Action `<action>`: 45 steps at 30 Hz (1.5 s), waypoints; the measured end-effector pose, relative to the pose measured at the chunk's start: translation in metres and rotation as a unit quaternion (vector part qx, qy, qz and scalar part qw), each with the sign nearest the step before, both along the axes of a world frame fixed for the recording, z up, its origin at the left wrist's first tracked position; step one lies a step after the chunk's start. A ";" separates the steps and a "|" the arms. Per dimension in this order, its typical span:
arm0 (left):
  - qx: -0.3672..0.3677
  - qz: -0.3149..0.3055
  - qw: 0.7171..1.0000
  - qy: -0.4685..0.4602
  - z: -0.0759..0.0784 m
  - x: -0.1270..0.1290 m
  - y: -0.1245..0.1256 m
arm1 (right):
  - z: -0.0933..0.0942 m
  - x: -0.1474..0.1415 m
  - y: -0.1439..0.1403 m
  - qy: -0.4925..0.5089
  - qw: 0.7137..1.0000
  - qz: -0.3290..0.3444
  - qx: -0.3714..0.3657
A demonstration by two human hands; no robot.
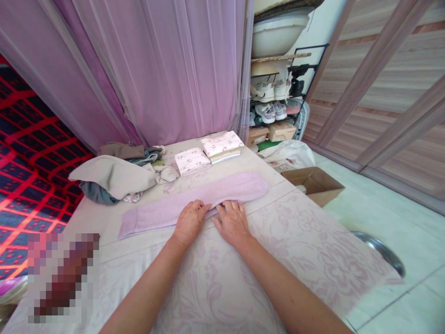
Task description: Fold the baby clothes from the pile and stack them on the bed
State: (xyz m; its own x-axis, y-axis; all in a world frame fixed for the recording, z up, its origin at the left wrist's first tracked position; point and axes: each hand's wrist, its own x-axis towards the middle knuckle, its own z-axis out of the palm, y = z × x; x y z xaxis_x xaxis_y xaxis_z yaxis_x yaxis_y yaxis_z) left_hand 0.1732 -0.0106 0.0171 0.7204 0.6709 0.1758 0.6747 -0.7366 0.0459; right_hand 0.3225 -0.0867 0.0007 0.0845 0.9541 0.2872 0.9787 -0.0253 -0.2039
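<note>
A lilac ribbed knit garment, folded into a long strip, lies slantwise across the flowered sheet. At the middle of its near edge my left hand has its fingers closed, thumb and forefinger pinching the fabric. Just to the right, my right hand has its bent fingers on the same edge, thumb lower down, also gripping the cloth. A small gap separates the two hands. The fingers partly cover that edge.
Behind lie folded printed fabric pieces and, back left, a heap of loose clothes. A purple curtain hangs behind the bed. To the right are a shoe rack, an open cardboard box and a metal basin on the floor.
</note>
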 end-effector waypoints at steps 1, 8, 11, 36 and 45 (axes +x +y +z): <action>-0.002 -0.004 1.000 -0.007 -0.001 -0.001 -0.001 | 0.000 0.000 -0.001 0.000 1.000 0.001 0.000; -0.045 -0.022 0.998 -0.045 -0.009 -0.008 -0.008 | -0.002 0.025 -0.012 0.021 1.000 -0.002 0.016; -0.049 -0.026 0.997 -0.049 -0.009 -0.011 -0.011 | -0.003 0.047 -0.011 0.038 0.998 -0.037 0.031; -0.009 -0.001 1.000 0.011 -0.013 -0.008 -0.011 | -0.009 0.124 -0.003 -0.030 0.999 0.034 0.026; -0.044 0.020 0.988 -0.149 -0.023 -0.024 -0.019 | 0.001 0.106 -0.011 -0.001 0.997 0.035 0.065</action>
State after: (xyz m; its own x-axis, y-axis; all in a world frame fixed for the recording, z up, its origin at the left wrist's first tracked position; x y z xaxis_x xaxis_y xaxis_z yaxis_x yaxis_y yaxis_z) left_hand 0.1494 -0.0295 -0.0063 0.6181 0.7203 0.3149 0.6503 -0.6935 0.3100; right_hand 0.4284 -0.0977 0.0013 0.0186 0.9126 0.4085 0.9774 0.0695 -0.1996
